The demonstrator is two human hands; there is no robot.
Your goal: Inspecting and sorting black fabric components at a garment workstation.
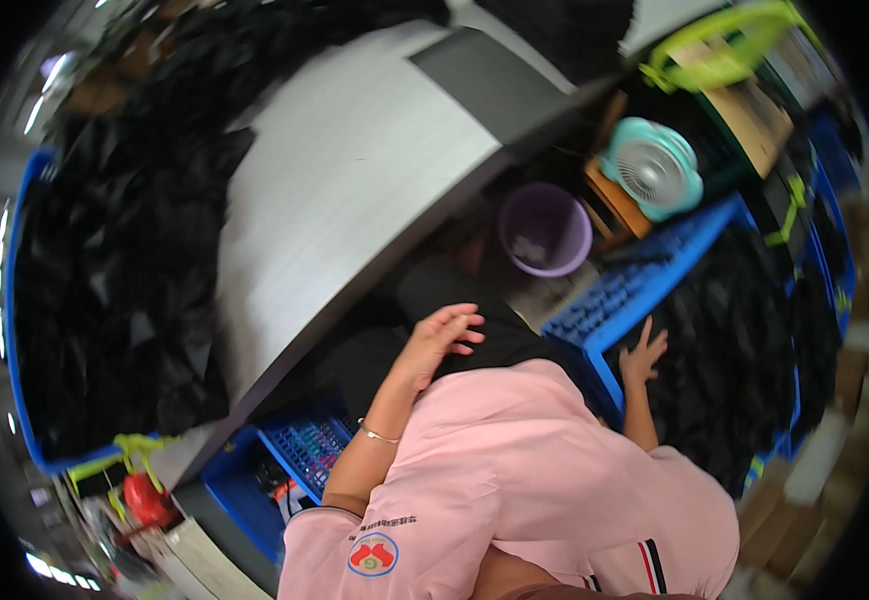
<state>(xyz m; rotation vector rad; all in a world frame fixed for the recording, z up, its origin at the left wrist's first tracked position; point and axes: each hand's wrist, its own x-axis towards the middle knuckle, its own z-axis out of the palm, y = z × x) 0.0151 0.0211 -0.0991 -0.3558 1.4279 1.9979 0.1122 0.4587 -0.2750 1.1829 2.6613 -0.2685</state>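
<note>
My left hand (441, 342) hovers over my black-clad lap, near the table's edge. Its fingers are loosely bent and apart, and nothing shows in them. To the right, my right hand (642, 360) reaches over the side of a blue crate (609, 392). Its fingers are spread against a heap of black pieces (724, 350) that look soft and crumpled. Whether the fingertips touch the heap is hard to tell, and no piece is seen gripped.
A grey table (354, 200) with a dark panel (494, 85) stands ahead. Beyond my knees are a purple bucket (546, 232) and a teal fan (651, 168). Another blue crate (19, 330) of black pieces stands at left, and a small blue basket (306, 445) sits by my left elbow.
</note>
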